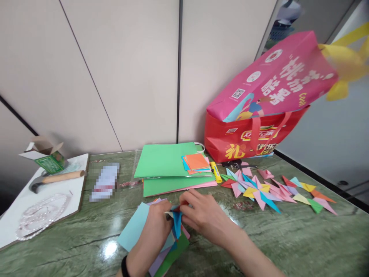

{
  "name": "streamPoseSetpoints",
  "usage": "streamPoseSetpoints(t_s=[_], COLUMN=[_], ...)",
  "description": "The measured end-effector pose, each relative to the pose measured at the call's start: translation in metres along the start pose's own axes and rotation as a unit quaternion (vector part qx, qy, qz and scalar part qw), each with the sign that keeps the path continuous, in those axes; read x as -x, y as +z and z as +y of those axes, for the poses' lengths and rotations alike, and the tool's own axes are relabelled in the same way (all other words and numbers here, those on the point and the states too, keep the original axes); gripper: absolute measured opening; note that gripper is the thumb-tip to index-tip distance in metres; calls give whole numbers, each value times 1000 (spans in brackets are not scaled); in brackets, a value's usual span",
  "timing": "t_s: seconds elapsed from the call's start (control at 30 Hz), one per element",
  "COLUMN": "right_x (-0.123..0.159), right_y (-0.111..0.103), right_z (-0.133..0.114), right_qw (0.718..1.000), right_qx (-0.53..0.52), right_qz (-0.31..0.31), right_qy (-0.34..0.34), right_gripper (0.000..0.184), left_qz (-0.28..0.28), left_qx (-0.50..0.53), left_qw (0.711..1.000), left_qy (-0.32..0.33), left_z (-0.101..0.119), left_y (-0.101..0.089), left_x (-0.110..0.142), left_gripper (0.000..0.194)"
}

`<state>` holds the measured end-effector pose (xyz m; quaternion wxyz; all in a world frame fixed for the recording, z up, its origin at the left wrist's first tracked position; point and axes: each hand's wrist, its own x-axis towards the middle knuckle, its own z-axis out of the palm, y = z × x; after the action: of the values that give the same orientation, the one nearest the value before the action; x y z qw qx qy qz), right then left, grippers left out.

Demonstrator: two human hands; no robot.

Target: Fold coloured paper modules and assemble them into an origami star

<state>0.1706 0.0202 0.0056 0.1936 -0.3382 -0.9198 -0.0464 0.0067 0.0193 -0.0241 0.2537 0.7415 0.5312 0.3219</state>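
Between both hands is a folded paper piece point(177, 224), mostly blue with some red and pale parts showing. My left hand point(158, 222), a black band on its wrist, closes on the piece from the left. My right hand point(201, 213) pinches its upper right side, the fingers curled. The fingertips partly hide the folds. Under the hands lies a fanned pile of coloured paper sheets, with a light blue sheet point(133, 227) at the left and a green sheet point(174, 254) at the bottom right.
Folded paper stars point(256, 190) spread to the right. Behind stand green sheets point(164, 159), small orange squares point(196, 161), a yellow glue stick point(216, 172) and red and pink bags point(219, 140). A hammer point(62, 177), beads point(43, 211) and a small box point(50, 162) occupy a white board at left.
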Motion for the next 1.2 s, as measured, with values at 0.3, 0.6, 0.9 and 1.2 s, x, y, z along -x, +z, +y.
streamPoseSetpoints(t_s=[0.3,0.6,0.9,1.2], right_x=[0,0,-1,0], right_y=[4,6,-6,-6], right_z=[0,1,1,4], right_qw=[999,994,999,1000], right_qx=[-21,17,8,-23], right_qz=[45,109,33,10], right_qy=[6,-6,4,13], right_gripper=[9,16,15,18], left_qz=[3,-8,-57,-103], left_qx=[51,112,237,307], left_qw=[997,989,959,935], left_qy=[-57,-101,-146,-142], left_z=[8,14,22,21], left_y=[-8,-15,-19,-21], left_x=[-1,-3,-3,-3], left_gripper=[16,14,11,11])
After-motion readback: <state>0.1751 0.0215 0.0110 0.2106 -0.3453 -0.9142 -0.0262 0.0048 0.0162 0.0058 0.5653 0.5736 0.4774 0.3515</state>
